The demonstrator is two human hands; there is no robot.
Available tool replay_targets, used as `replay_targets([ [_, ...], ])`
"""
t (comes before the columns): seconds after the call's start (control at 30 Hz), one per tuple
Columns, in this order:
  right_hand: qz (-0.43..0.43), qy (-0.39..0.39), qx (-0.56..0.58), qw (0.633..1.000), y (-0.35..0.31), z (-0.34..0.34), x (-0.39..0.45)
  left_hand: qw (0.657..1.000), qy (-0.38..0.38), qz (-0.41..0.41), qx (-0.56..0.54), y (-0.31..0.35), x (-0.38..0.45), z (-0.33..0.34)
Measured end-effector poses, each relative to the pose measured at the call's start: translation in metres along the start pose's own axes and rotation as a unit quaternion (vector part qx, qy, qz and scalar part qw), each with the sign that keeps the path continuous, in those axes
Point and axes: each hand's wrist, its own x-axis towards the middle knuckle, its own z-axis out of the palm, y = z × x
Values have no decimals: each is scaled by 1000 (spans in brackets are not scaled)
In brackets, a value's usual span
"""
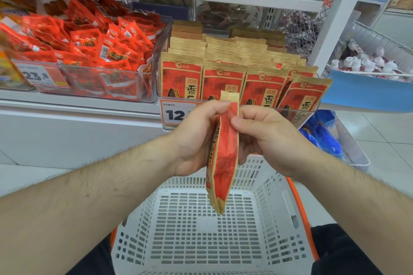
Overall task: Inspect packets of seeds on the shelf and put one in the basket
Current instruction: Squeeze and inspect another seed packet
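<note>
Both hands hold one seed packet (223, 154) edge-on above the white basket (277, 203): the left hand (196, 138) grips its upper part, and the right hand (259, 138) pinches the top edge between thumb and fingers. More packets (223, 78) stand in the tray at the shelf's front edge. The risk, as I judge it: a loose pinch lets the hanging packet slip and fall askew, perhaps catching the basket rim
</note>
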Motion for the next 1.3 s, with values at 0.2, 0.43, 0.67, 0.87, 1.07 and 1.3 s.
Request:
replay_targets([
  [0.2,7,-59,-120,991,-3,0,-4,999,22,-3,-27,3,1,-2],
  [0.43,5,-71,-136,988,-5,-2,-6,997,56,-11,-51,7,-2,1],
  [0.67,12,-60,-169,984,-10,0,-9,992,96,2,-81,15,-6,5],
  [0.87,27,-84,-230,969,-14,7,-14,986,133,11,-99,16,-5,2],
  [1.07,25,-88,-264,960,-15,4,-15,984,146,10,-101,16,-5,4],
  [1.3,31,-132,-247,959,-11,2,-15,981,166,17,-100,16,-4,0],
])
